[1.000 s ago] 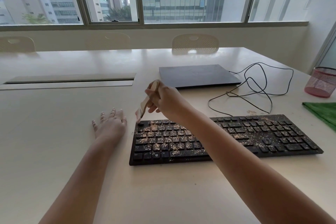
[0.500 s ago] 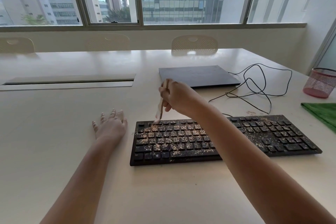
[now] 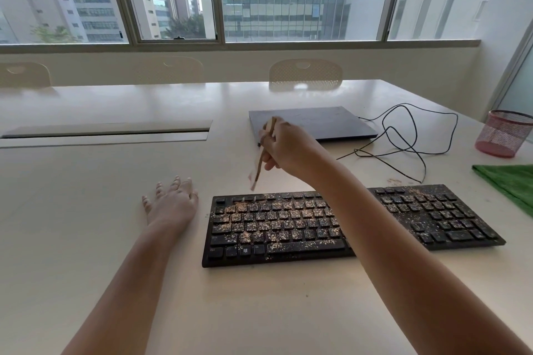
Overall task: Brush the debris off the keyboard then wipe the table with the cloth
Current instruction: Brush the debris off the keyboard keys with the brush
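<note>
My right hand [image 3: 284, 150] grips the brush [image 3: 261, 158] mid-frame, tip just above the keyboard [image 3: 288, 228] top row, angled to sweep crumbs. Left hand [image 3: 173, 204] lies flat and relaxed beside it on the table [image 3: 86, 181], I guess for balance.

Wide windows [image 3: 302, 11]; pale chairs [image 3: 305, 73]; daylight.

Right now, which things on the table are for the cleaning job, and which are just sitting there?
For the job:
brush gripped by the right hand
keyboard covered in crumbs
green cloth
table

Just lying about:
closed laptop
black cable
pink mesh cup
</note>
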